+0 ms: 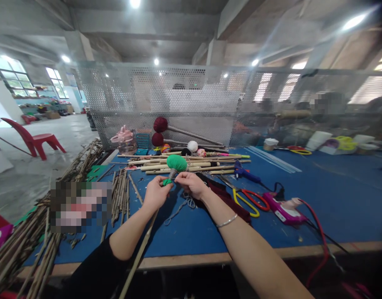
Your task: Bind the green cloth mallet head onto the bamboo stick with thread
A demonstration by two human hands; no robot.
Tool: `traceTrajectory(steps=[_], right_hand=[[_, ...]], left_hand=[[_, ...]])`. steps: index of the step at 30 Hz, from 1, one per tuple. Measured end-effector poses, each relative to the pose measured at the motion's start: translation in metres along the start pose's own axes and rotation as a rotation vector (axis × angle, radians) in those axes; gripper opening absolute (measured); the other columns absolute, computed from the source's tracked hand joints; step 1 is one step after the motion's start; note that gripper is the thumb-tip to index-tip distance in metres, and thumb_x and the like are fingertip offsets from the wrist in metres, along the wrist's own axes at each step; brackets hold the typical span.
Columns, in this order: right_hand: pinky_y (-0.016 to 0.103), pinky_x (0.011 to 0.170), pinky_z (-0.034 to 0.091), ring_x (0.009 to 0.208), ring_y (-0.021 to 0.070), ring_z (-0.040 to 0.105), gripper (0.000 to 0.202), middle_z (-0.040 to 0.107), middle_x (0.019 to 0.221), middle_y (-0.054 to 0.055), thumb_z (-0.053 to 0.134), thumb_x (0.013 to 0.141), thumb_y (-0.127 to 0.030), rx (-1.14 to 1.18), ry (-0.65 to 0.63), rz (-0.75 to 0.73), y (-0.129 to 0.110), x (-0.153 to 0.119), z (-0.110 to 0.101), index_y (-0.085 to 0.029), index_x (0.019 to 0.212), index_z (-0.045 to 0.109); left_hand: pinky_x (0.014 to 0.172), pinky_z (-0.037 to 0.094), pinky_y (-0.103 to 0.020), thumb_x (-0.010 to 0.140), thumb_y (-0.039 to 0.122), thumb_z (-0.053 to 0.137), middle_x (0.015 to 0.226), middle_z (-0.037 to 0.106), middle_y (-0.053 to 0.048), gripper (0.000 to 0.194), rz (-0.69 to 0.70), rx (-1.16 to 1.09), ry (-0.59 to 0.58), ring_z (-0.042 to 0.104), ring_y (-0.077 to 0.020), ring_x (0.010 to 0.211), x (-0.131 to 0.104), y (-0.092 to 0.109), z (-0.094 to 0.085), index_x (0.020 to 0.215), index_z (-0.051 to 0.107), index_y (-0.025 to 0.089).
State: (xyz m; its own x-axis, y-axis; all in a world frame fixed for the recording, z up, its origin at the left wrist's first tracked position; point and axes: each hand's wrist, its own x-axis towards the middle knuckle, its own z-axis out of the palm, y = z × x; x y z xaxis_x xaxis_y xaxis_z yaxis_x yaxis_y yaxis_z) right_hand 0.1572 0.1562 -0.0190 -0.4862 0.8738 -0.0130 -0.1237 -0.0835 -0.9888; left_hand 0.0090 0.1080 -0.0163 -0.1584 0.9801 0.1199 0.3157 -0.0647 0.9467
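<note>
My left hand [157,191] is closed around a bamboo stick [140,252] just below its green ball head [177,163]. Green cloth [167,182] shows at its fingertips, and grey wrapping covers the neck under the ball. The stick slants down toward the table's front edge. My right hand [191,184], with a bangle on the wrist, pinches a thin grey string [174,178] beside the neck. Loose grey yarn [188,202] lies on the blue table [184,241] below the hands.
Bamboo sticks [197,167] lie behind the hands, with dark red ball-headed sticks [160,124] beyond. Scissors [246,201], a blue glue gun [247,173], dark red cloth [229,202] and a magenta power strip [284,209] are right. Thin branches [120,195] lie left; a perforated metal screen [166,95] stands behind.
</note>
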Motion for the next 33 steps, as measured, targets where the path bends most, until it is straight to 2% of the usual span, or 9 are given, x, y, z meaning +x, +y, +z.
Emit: traceTrajectory(steps=[4,9,12,15,17,22,25,29,33], right_hand=[[0.016,0.032,0.009,0.032,0.0018,0.016,0.028,0.027,0.036,-0.012,0.071,0.059,-0.035,0.101,0.021,-0.013,-0.003,-0.001,0.003,-0.015,0.064,0.051],[0.016,0.031,0.007,0.031,0.0014,0.015,0.032,0.032,0.038,-0.011,0.071,0.059,-0.038,0.133,0.027,-0.012,0.001,0.004,0.004,-0.016,0.066,0.049],[0.016,0.030,0.007,0.032,0.0010,0.014,0.034,0.036,0.040,-0.010,0.070,0.061,-0.041,0.149,-0.024,-0.004,0.005,0.006,0.003,-0.014,0.071,0.051],[0.016,0.030,0.008,0.031,0.0013,0.014,0.034,0.031,0.037,-0.012,0.069,0.062,-0.042,0.126,-0.024,0.031,0.011,0.006,0.002,-0.015,0.069,0.050],[0.016,0.029,0.009,0.030,0.0019,0.015,0.034,0.029,0.035,-0.012,0.070,0.061,-0.042,0.074,0.012,0.053,0.014,0.006,0.003,-0.015,0.068,0.050],[0.017,0.027,0.011,0.029,0.0022,0.018,0.036,0.030,0.035,-0.012,0.069,0.059,-0.044,-0.018,0.058,0.061,0.017,0.008,0.008,-0.016,0.061,0.046],[0.018,0.028,0.011,0.029,0.0022,0.018,0.035,0.032,0.036,-0.011,0.069,0.060,-0.044,-0.012,0.033,0.056,0.018,0.009,0.006,-0.016,0.063,0.047],[0.018,0.029,0.010,0.030,0.0023,0.017,0.032,0.031,0.037,-0.011,0.068,0.063,-0.042,-0.021,-0.026,0.057,0.018,0.009,0.003,-0.015,0.066,0.051],[0.018,0.029,0.010,0.028,0.0023,0.020,0.031,0.032,0.035,-0.011,0.069,0.061,-0.040,-0.048,0.018,0.063,0.010,0.005,0.004,-0.015,0.064,0.050]], left_hand=[[0.035,0.031,-0.015,0.064,0.028,0.065,0.046,0.053,0.006,0.024,-0.002,-0.125,0.006,0.044,-0.0059,0.035,0.000,0.001,0.002,0.082,0.057,0.014],[0.033,0.033,-0.013,0.065,0.027,0.067,0.068,0.064,-0.001,0.024,-0.148,-0.564,-0.202,0.045,-0.0024,0.038,0.003,0.003,0.003,0.080,0.055,0.012],[0.036,0.038,-0.013,0.069,0.026,0.064,0.071,0.065,-0.004,0.020,-0.292,-0.679,-0.310,0.048,-0.0026,0.039,0.004,0.002,0.001,0.081,0.056,0.012],[0.041,0.043,-0.016,0.074,0.029,0.060,0.071,0.065,-0.007,0.022,-0.378,-0.632,-0.379,0.055,-0.0069,0.046,0.002,0.000,0.002,0.085,0.055,0.011],[0.044,0.047,-0.019,0.076,0.036,0.057,0.073,0.064,-0.008,0.028,-0.358,-0.544,-0.339,0.059,-0.0101,0.050,-0.001,-0.001,0.004,0.091,0.053,0.012],[0.038,0.043,-0.021,0.065,0.045,0.066,0.063,0.060,0.000,0.043,-0.061,-0.095,-0.082,0.055,-0.0111,0.041,-0.003,-0.004,0.007,0.093,0.052,0.016],[0.038,0.041,-0.020,0.063,0.039,0.067,0.054,0.057,0.002,0.035,0.037,0.074,-0.045,0.054,-0.0109,0.039,-0.001,-0.006,0.005,0.086,0.054,0.015],[0.041,0.042,-0.020,0.066,0.031,0.065,0.054,0.060,0.001,0.026,0.037,0.083,-0.067,0.056,-0.0120,0.042,0.003,-0.009,0.002,0.083,0.054,0.015],[0.041,0.044,-0.020,0.070,0.030,0.061,0.059,0.063,-0.001,0.022,-0.070,-0.096,-0.096,0.057,-0.0112,0.043,0.007,-0.008,0.001,0.082,0.052,0.015]])
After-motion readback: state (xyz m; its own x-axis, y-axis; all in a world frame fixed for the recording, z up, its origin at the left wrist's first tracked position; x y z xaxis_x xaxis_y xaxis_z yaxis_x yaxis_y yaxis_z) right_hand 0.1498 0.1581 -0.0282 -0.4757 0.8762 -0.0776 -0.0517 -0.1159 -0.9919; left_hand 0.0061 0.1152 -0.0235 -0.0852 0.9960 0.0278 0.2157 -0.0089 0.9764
